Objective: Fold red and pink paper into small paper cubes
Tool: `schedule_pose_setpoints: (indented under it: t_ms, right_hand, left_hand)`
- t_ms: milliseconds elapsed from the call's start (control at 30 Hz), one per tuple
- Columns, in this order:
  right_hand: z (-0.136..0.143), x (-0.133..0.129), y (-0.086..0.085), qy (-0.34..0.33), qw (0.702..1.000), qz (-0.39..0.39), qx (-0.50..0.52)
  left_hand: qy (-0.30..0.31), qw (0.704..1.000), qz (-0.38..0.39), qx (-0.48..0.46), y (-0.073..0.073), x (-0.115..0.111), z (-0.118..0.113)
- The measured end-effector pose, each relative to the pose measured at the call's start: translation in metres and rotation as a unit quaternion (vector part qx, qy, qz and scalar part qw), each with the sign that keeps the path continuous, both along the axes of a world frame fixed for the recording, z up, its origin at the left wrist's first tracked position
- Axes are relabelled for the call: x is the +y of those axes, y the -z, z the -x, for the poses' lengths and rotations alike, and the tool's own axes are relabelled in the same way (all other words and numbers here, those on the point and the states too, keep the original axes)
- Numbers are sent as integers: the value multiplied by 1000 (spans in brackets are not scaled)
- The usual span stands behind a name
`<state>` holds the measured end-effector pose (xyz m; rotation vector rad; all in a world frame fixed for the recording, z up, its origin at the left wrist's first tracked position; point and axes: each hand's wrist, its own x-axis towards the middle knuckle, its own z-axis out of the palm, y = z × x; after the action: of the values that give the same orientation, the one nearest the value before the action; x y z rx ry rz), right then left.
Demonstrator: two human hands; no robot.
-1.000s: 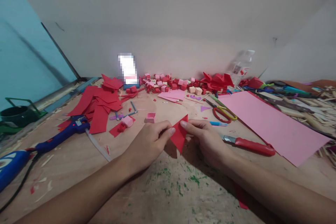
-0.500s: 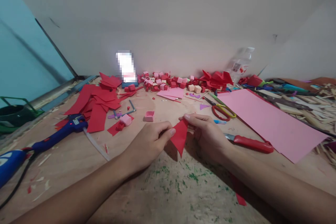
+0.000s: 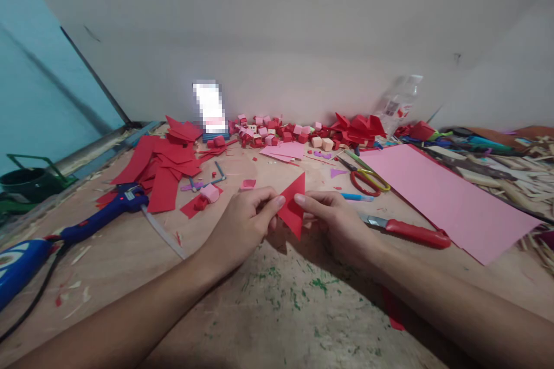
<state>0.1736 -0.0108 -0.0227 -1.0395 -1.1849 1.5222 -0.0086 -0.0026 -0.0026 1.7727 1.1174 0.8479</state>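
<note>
A folded piece of red paper (image 3: 293, 207), roughly triangular, is held up off the table between my two hands. My left hand (image 3: 253, 213) pinches its left corner between thumb and fingers. On the opposite side, my right hand (image 3: 331, 213) grips the right edge, thumb on the near face and fingers hidden behind. A small pink paper box (image 3: 248, 184) sits just beyond my left hand. A blue pen (image 3: 358, 197) and a red-handled knife (image 3: 415, 232) lie to the right of my right hand.
Red paper pieces (image 3: 162, 196) and a blue glue gun (image 3: 108, 213) lie at left. Paper cubes (image 3: 268, 132) line the wall beside a propped phone (image 3: 210, 106). Scissors (image 3: 366, 181), a large pink sheet (image 3: 445, 202), a bottle (image 3: 400, 104) and wood scraps (image 3: 511, 164) are at right.
My right hand has moved down from the top of the red paper to its right edge. The paper has turned, and its upper point now shows above my fingers.
</note>
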Motion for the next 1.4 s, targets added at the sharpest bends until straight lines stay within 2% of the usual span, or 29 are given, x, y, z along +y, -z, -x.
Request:
schedule_pose_setpoints:
  t_ms: [267, 600, 767, 1033, 1400]
  right_hand:
    - [3, -1, 2, -14, 1000, 1, -2]
    - [6, -4, 1, -42, 999, 2, 7]
    - [7, -5, -1, -54, 997, 51, 17]
    - [8, -5, 0, -47, 996, 70, 13]
    - [8, -5, 0, -43, 999, 21, -10]
  left_hand:
    - [-24, 999, -32, 10, 0, 3, 0]
    - [-49, 999, -11, -18, -1, 3, 1]
    - [-67, 997, -36, -18, 2, 7, 3]
    - [-88, 994, -34, -48, 5, 11, 5]
    - [-97, 991, -42, -82, 7, 17, 10]
